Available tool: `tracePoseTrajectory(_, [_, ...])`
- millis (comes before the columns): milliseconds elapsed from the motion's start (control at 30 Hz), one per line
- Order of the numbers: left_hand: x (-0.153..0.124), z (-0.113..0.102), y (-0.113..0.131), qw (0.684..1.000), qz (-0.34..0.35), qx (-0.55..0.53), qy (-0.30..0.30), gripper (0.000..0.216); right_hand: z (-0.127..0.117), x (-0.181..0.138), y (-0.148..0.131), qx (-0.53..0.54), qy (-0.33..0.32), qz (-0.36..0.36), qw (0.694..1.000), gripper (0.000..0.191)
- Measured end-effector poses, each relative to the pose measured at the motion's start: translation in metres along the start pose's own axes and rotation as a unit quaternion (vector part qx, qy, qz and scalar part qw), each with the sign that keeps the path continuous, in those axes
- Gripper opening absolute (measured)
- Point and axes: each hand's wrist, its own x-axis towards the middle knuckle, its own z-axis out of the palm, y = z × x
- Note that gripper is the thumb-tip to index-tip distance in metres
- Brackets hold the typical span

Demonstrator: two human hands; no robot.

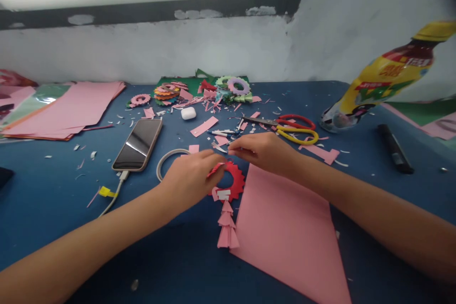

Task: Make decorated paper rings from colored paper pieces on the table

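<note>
Your flat red paper ring (238,181), its rim saw-toothed, lies on the dark blue surface (171,256). At its six o'clock stretches a tail of tiered, fan-pleated pink paper (227,224). Your left hand (190,176) curls over the rim from nine o'clock; your right hand (265,151) bunches its fingertips at twelve. Whether either grips anything, you cannot tell. At four o'clock lies a smooth pink paper sheet (292,232); at two, metal scissors with red and yellow looped handles (297,136).

The notched ring (238,183) is red, the folded tassel (226,225) pink.
</note>
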Motion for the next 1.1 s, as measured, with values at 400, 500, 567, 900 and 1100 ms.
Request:
tracePoseTrajectory(400, [0.01, 0.001, -0.011, 0.969, -0.041, -0.235, 0.06, 0.009, 0.002, 0.003, -0.002, 0.089, -0.003, -0.025, 0.996, 0.016])
tracePoseTrajectory(500, [0.011, 0.001, -0.009, 0.966, -0.075, -0.244, 0.046, 0.011, 0.002, 0.003, -0.001, 0.133, 0.01, -0.004, 0.991, 0.015])
tracePoseTrajectory(567, [0.012, 0.0, -0.007, 0.955, -0.106, -0.275, 0.037, 0.015, 0.001, 0.003, -0.002, 0.146, 0.009, 0.021, 0.989, 0.016])
tracePoseTrajectory(900, [0.013, -0.001, -0.007, 0.91, -0.148, -0.387, -0.008, 0.015, 0.002, 0.002, -0.002, 0.237, -0.025, 0.099, 0.966, 0.017])
tracePoseTrajectory(1100, [0.014, 0.003, -0.011, 0.922, -0.135, -0.364, 0.012, 0.015, 0.0, 0.002, -0.004, 0.293, -0.038, 0.129, 0.947, 0.019])
